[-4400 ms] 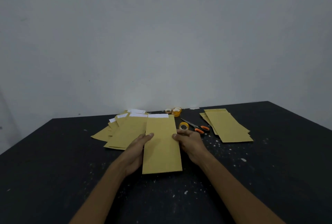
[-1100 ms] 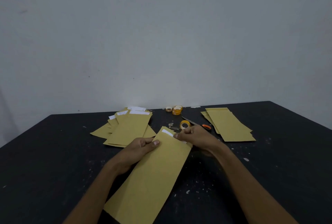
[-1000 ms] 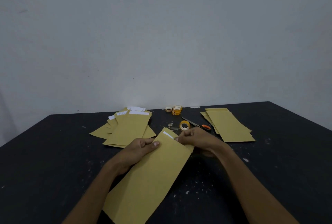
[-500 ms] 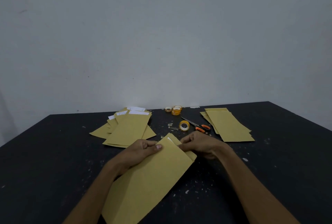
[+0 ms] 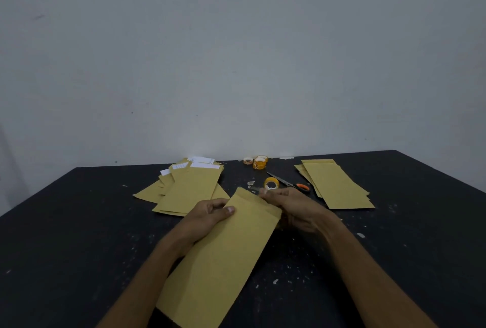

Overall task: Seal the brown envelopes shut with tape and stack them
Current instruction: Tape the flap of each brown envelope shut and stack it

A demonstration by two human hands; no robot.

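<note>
Left hand (image 5: pixel 210 213), right hand (image 5: pixel 294 206) pinch envelope (image 5: pixel 226 256), flap (image 5: pixel 252 197) now folded

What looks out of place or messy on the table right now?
Nothing looks damaged. The left envelope pile is fanned untidily, white paper poking from several tops. The right stack is slightly splayed, not squared. White flecks dot the black table, seemingly old marks rather than a spill.
</note>
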